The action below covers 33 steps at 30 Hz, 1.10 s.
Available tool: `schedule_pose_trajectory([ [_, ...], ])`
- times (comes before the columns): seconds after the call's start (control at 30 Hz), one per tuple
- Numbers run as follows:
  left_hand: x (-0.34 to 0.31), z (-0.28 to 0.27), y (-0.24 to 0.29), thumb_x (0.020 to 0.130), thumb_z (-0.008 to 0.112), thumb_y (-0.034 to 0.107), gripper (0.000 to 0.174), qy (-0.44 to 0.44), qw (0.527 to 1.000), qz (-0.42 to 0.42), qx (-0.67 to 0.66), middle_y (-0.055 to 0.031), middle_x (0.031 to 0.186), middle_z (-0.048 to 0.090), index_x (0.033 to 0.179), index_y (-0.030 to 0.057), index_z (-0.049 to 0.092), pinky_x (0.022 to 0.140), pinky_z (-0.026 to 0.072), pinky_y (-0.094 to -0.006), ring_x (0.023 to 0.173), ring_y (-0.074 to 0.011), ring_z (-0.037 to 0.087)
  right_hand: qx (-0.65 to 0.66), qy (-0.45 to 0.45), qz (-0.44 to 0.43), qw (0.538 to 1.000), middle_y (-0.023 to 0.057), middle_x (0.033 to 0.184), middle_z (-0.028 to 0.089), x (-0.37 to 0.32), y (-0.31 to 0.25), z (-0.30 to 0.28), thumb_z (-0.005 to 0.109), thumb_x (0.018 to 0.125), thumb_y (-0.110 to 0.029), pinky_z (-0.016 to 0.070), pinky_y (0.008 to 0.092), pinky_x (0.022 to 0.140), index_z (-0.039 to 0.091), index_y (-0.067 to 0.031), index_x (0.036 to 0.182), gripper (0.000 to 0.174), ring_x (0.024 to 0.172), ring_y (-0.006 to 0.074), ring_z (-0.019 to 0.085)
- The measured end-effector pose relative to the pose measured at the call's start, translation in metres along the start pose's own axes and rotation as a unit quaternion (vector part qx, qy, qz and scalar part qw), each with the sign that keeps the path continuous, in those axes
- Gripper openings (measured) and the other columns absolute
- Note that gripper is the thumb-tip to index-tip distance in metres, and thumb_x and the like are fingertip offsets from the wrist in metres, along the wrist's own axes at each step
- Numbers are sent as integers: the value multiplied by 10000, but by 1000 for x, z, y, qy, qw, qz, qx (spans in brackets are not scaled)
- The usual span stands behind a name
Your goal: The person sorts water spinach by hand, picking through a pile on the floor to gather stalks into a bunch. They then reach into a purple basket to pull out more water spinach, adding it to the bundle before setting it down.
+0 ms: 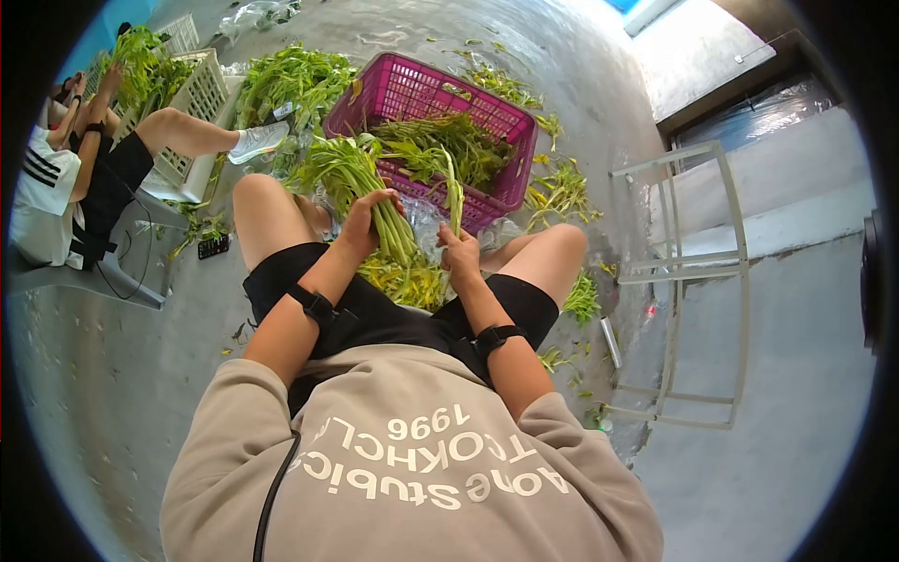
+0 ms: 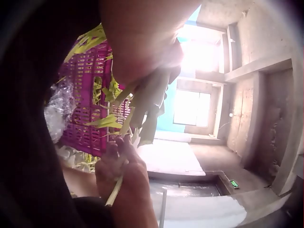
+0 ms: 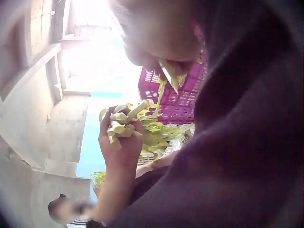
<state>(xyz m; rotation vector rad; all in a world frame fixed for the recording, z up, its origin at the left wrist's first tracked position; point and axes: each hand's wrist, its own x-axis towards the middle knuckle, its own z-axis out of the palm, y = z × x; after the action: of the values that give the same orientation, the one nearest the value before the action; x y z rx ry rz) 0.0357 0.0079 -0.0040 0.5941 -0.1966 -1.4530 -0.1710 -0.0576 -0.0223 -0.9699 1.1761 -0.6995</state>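
A thick bunch of leafy green vegetable stalks (image 1: 398, 236) is gripped in my left hand (image 1: 363, 225), with the leaves fanning out away from me. In the right wrist view, the blunt pale ends of the bunch (image 3: 119, 127) stick out of the left fist. My right hand (image 1: 459, 255) pinches a single pale stalk (image 1: 453, 192) just to the right of the bunch. The lower end of that stalk shows below the right hand (image 2: 130, 178) in the left wrist view. Yellowish leaves (image 1: 403, 281) lie heaped below both hands, between my legs.
Ahead stands a magenta plastic crate (image 1: 513, 140) with greens inside. More greens (image 1: 295, 80) are piled left of it, and loose leaves (image 1: 562, 192) litter the floor to its right. Another person (image 1: 80, 183) sits at left by a pale crate (image 1: 187, 103). A metal frame (image 1: 670, 272) stands right.
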Motion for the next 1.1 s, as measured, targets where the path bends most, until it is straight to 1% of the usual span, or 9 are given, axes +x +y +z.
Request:
schedule_pose_trajectory([
  [0.13,-6,13,-3,920,627,138,124,24,998,44,-33,-64,868,632,1004,51,598,791,554,-396,839,-216,642,41,-105,112,987,42,774,653,-20,-5,18,680,966,-259,358,244,418,635,-66,926,202,461,92,443],
  [0.3,-4,8,3,914,638,115,140,30,996,50,-67,-57,906,630,1030,75,571,818,555,-392,837,-214,635,150,-221,113,957,27,850,693,-21,-12,12,688,957,-189,386,191,460,662,-49,1029,159,547,40,505],
  [0.53,-3,6,2,909,643,118,132,29,996,66,-59,-53,903,627,1010,77,569,819,553,-374,844,-205,636,168,-247,74,951,13,815,682,-24,-8,15,722,931,-140,373,202,460,663,-69,1035,139,536,45,498],
  [0.6,-3,7,1,920,636,125,227,8,995,78,-60,-39,914,613,1122,103,535,819,559,-357,862,-194,632,182,-268,62,944,-12,756,636,-22,-5,15,729,930,-146,351,223,455,659,-77,1034,143,518,58,484],
  [0.7,-8,14,2,928,632,123,224,-12,996,61,-67,-40,907,606,1127,95,534,823,553,-347,864,-188,627,189,-285,72,937,-27,706,579,-23,0,20,734,928,-153,333,241,453,654,-75,1026,149,504,69,471],
  [0.8,-8,17,3,937,626,125,221,-20,994,49,-92,-39,899,599,1134,88,532,815,552,-344,868,-182,625,185,-271,81,941,-26,683,551,-27,0,24,731,934,-179,352,242,464,649,-75,1029,163,513,79,489],
  [0.93,-8,15,4,965,606,155,92,-35,998,27,-54,-24,884,587,1003,93,550,759,550,-304,789,-150,618,100,-229,61,966,-14,724,582,-28,-8,22,723,944,-220,399,245,483,650,-77,1034,184,524,96,516],
  [1.03,-7,14,4,974,598,174,96,-16,999,38,-23,-27,875,581,953,94,550,736,539,-291,758,-143,611,44,-194,77,977,12,853,632,-30,-10,22,687,970,-261,498,275,535,628,-80,1090,226,601,133,597],
  [1.1,-5,13,2,973,598,176,98,-5,998,56,-12,-33,874,581,961,88,555,734,535,-295,758,-148,610,35,-166,173,970,43,1014,654,-34,-11,24,589,1024,-256,584,350,657,597,-82,1153,217,776,187,671],
])
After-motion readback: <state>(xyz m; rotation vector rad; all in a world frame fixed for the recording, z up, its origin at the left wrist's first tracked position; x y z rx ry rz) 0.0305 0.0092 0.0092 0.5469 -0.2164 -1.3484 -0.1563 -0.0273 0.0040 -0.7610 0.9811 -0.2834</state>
